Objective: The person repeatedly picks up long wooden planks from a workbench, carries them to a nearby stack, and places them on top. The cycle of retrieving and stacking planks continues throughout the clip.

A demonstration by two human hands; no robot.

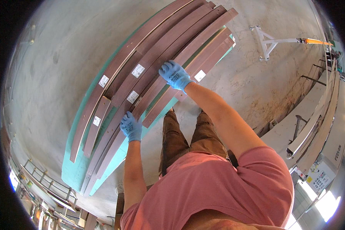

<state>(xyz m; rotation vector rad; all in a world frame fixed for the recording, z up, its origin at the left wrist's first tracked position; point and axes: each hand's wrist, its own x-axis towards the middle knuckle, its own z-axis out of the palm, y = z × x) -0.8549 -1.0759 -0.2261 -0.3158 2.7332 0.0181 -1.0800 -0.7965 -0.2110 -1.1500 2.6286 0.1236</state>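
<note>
Several long brown boards [120, 92] lie side by side, some with white labels, on a turquoise-green base [73, 168]. My right hand [175, 75], in a blue glove, has its fingers curled over the edge of a brown board [205, 41] around mid-length. Nearer to me and to the left, my left hand [131, 127], also gloved in blue, closes on a board edge close to the lower stretch of the stack. Both hands hide the edges beneath them, and whether they hold the same board cannot be made out.
A white metal stand [270, 41] with an orange-tipped arm stands on the concrete floor [253, 80] at the far right. Along the right side runs a long machine with a control panel [321, 178]. A metal rack [51, 186] is at the lower left.
</note>
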